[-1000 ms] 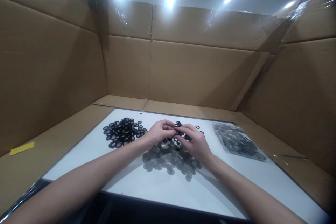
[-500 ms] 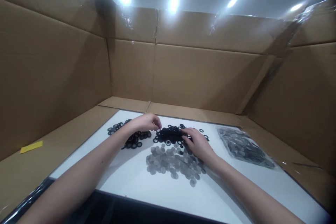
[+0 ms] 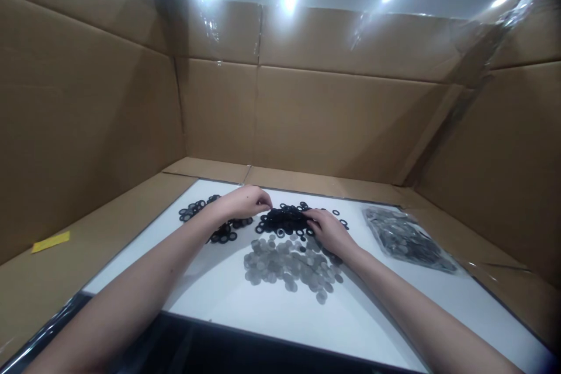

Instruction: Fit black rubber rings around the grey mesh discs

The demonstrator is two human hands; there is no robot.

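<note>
My left hand (image 3: 254, 201) is closed, thumb and fingers pressed together beside the left end of a dark pile of black rings (image 3: 284, 220); whatever is between the fingertips is too small to make out. At the right end of that pile my right hand (image 3: 329, 230) reaches in, its fingertips drawn together among the rings, the exact piece hidden. Grey translucent discs (image 3: 289, 266) lie spread in front of the pile. Under and beyond my left forearm is a second group of black rings with pale centres (image 3: 224, 235), partly covered by the arm.
A clear plastic bag of grey discs (image 3: 405, 239) lies on the right of the white board (image 3: 228, 292). Some loose rings (image 3: 336, 212) sit beyond my right hand. Cardboard walls (image 3: 324, 123) surround the board, and a yellow strip (image 3: 51, 242) lies at the left.
My left hand has shifted slightly toward the dark pile. My right thumb and fingers have come closer together at its right end. The whole view has moved a little.
</note>
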